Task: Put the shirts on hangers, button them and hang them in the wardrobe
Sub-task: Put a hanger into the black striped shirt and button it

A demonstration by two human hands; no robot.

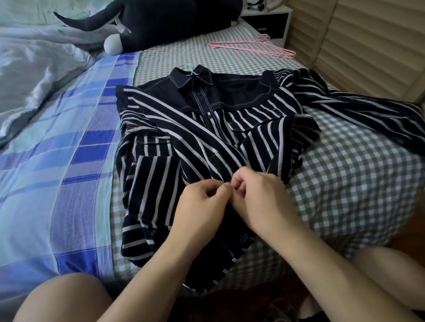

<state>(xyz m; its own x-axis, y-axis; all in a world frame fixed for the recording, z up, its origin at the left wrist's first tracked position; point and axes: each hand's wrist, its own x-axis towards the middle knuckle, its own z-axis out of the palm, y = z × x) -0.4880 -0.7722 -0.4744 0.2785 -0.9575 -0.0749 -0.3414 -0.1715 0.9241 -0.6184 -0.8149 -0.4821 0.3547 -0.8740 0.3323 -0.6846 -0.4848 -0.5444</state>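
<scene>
- Shirt (204,141), dark with white stripes, lies face up on the checked sheet (347,175) in the middle of the bed, collar toward 12 o'clock, hem toward 6 o'clock over the bed edge.
- Blue hanger hook (187,68) pokes out just behind the collar, so the hanger seems to be inside already.
- Left hand (205,207) and right hand (257,195) meet at the front opening low on the shirt, fingertips curled and pinching the cloth there; the button itself is hidden.
- Cloth looks light, soft and limp; it will bunch and slide, so both front edges are best held close to the button.
- One sleeve trails toward 3 o'clock.
- Pink hangers (253,46) lie at 1 o'clock, well apart from the shirt.
</scene>
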